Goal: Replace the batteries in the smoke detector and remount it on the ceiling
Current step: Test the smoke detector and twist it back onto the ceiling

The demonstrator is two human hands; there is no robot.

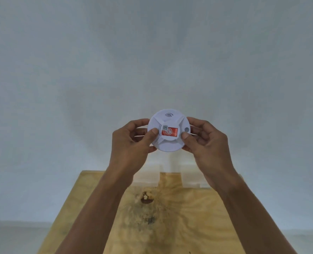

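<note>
nearest, a stained plywood bench (pixel 198 217) lies below my forearms; above it my left hand (pixel 132 142) and right hand (pixel 207 142) hold the smoke detector (pixel 168 132) between them, fingers curled behind its rim, thumbs pressed on its face either side of the red label (pixel 170 132); judged light, rigid, smooth plastic, likely slippery; best gripped at the rim; beyond, a plain pale wall (pixel 152 52); no mounting base seen.

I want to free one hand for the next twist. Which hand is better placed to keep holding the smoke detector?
Neither clearly. The left hand and the right hand grip opposite edges of the smoke detector alike, each with its thumb on the face.
</note>
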